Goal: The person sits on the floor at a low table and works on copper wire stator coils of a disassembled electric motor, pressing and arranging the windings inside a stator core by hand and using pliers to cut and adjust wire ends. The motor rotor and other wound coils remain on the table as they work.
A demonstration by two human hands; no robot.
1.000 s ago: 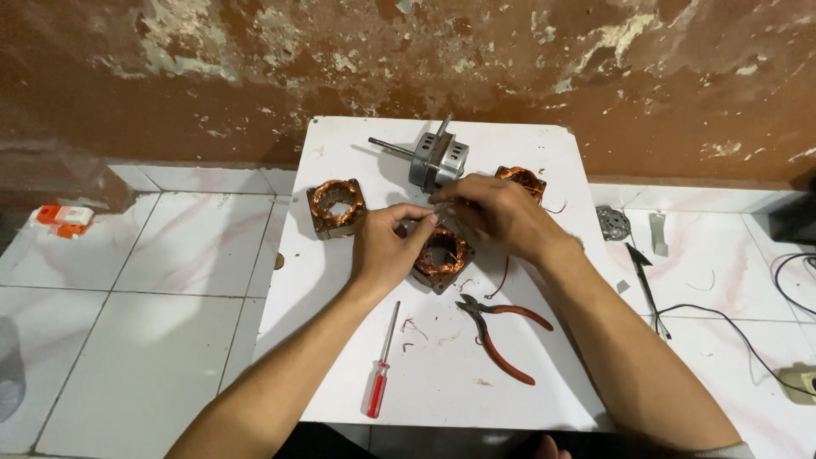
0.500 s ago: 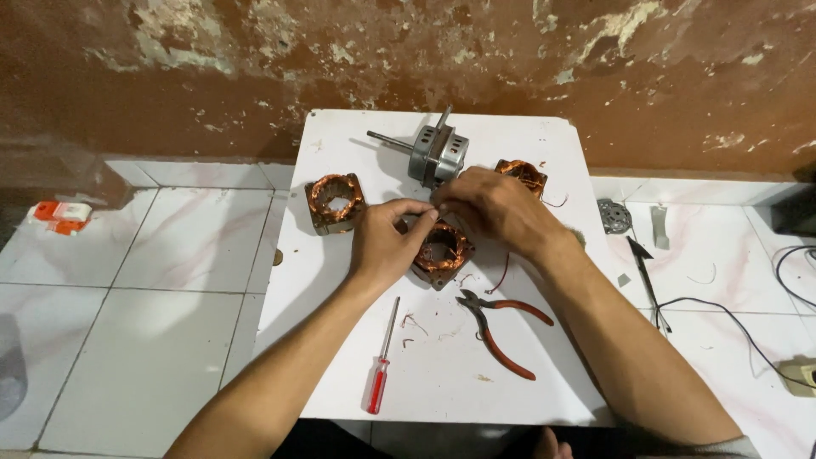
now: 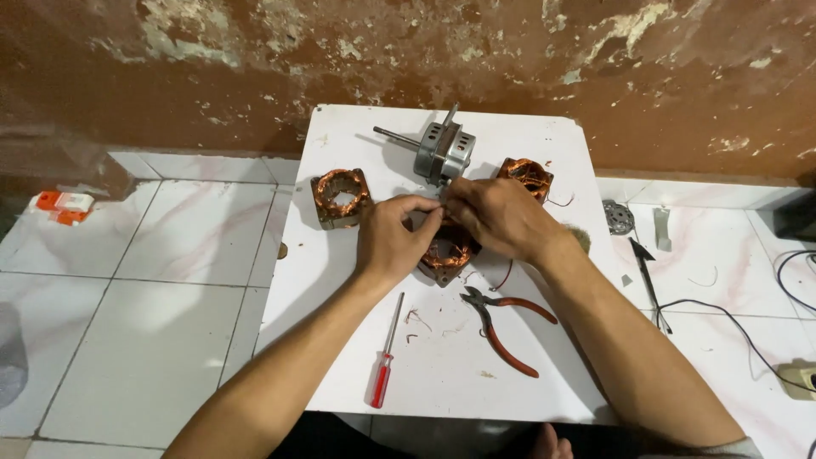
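Nearest lie a red screwdriver (image 3: 384, 367) and pliers (image 3: 503, 330) on the white counter (image 3: 544, 149). Mid-counter, the left hand (image 3: 389, 242) and right hand (image 3: 497, 217) pinch the copper-wound stator (image 3: 447, 255): heavy and stiff, with fragile windings, best gripped by its frame. Beyond stands a grey motor (image 3: 442, 153).

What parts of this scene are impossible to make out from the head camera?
- What the fingertips pinch: the left hand and right hand meet over the middle copper-wound stator, and the fingers cover it.
- Most of that stator: both hands hide its top.
- The far stator: the right hand covers part of it.
- The white box at the right edge: cut off by the frame.
- The small bits beside the pliers: too small to identify.
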